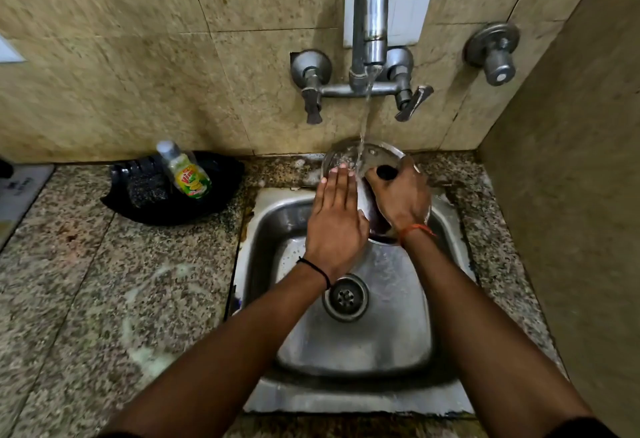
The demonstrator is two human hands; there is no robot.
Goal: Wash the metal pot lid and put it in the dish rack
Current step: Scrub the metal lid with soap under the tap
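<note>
The round metal pot lid (372,155) is held tilted over the back of the steel sink (381,333), under a stream of water from the tap (370,22). My right hand (403,197) grips the lid around its black knob. My left hand (337,221) lies flat with fingers together on the lid's left face, fingertips in the water. Both hands hide most of the lid. No dish rack is in view.
A black tray (173,191) on the granite counter at the left holds a dish soap bottle (185,171) and a dark scrubber (145,188). The sink drain (345,297) sits below my left wrist. A wall rises close on the right.
</note>
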